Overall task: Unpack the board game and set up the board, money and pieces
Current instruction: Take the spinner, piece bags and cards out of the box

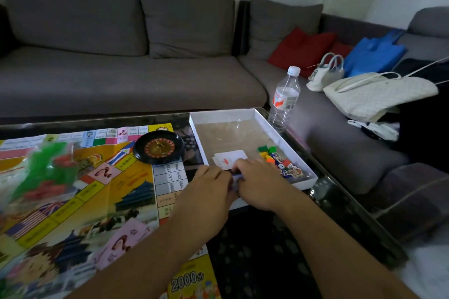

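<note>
- Both of our hands meet at the near left edge of the white box tray (245,112): our left hand (211,187) and right hand (255,181) have fingers curled around a small, pale purple stack (236,178), likely paper money, though blur keeps us from being sure.
- Inside the tray, white cards (228,156) lie just beyond our right hand, and colourful playing pieces (279,159) cluster near its right wall.
- Left of the tray, the game board sheet (73,201) lies unfolded on the dark coffee table (340,201).
- A small roulette wheel (158,147) sits on the board's far right corner.
- A blurred bag of green and red plastic pieces (48,167) rests on the board's left side.
- A pink question-mark card (121,241) lies near the board's near edge.
- A water bottle (284,99) stands at the table's far right corner.
</note>
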A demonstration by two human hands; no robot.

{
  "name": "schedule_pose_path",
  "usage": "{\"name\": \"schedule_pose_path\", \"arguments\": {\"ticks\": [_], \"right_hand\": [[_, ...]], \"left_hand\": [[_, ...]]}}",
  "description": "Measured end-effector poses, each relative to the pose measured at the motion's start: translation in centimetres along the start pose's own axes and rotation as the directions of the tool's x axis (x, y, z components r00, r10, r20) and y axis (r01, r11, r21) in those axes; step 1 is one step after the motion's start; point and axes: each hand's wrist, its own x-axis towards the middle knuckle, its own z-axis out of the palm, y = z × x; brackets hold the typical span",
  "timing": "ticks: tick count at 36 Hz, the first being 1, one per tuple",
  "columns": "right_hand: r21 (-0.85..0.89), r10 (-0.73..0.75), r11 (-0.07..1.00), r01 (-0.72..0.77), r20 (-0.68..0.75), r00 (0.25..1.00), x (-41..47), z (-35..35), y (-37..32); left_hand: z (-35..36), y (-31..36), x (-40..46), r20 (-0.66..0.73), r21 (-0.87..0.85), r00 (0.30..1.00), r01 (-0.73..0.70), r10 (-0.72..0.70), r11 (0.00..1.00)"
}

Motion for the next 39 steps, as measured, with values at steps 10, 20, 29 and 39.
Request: {"name": "schedule_pose_path", "arguments": {"ticks": [10,20,29,39], "right_hand": [[-0.025,0.014,1.000,-0.014,-0.010,1.000,0.7,1.0,-0.4],[0.014,-0.031,0.999,0.032,-0.072,0.997,0.2,0.8,-0.1],[0.116,-0.055,0.991,0.065,-0.091,0.994,-0.5,-0.5,0.7],[0.814,0.389,0.581,-0.027,-0.248,0.887,-2.0,-3.1,1.2]], "left_hand": [[0.4,0.0,0.0,-0.009,-0.067,0.997,0.073,-0.074,0.995],[0.7,-0.1,-0.1,-0.037,-0.070,0.997,0.068,-0.070,0.995],[0.1,0.3,-0.2,-0.044,-0.114,0.992,0.112,-0.117,0.987],[-2.5,1.0,-0.3,-0.015,-0.606,0.898,0.342,-0.441,0.718]]}}
